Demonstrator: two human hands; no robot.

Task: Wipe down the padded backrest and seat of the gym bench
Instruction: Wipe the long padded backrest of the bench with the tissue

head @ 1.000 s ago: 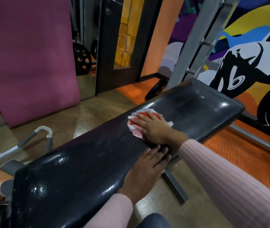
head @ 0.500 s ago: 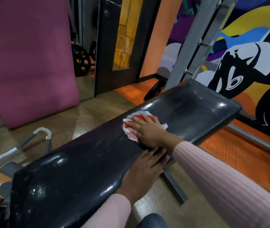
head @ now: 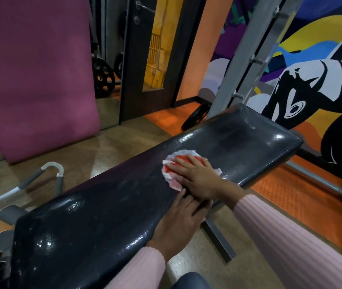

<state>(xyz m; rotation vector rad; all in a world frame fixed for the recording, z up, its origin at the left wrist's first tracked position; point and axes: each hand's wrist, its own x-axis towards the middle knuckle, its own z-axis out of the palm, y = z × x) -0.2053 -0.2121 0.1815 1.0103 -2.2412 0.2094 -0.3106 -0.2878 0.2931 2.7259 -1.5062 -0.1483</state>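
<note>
The right hand (head: 197, 176) is lying flat with its fingers spread, pressing a red and white cloth (head: 173, 166) down onto the black padded bench (head: 107, 205). The cloth is sitting around the middle of the pad's length, bunched under the palm, with its white edges poking out past the fingertips on the far side and a small corner showing near the wrist. The left hand (head: 178, 224) is resting palm down on the near edge of the pad, just beside the right hand, fingers laid out flat and gripping nothing. Its fingertips are almost touching the heel of the right hand. Both arms are wearing pink ribbed sleeves (head: 291, 243).

The pad is running from lower left up to upper right, glossy and catching the light, with a duller hazy patch (head: 228, 134) towards the far end. Beyond that far end a grey metal upright (head: 247, 53) is rising at a slant, with a black weight plate (head: 196, 118) sitting on the floor by its foot. A bright painted wall (head: 312, 65) is filling the right side. On the left a big pink mat (head: 34, 76) is leaning upright, and a dark door (head: 136, 59) is standing next to it. A grey and white handle (head: 51, 170) is curving up from other equipment at lower left. Orange matting (head: 291, 195) is covering the floor to the right of the bench.
</note>
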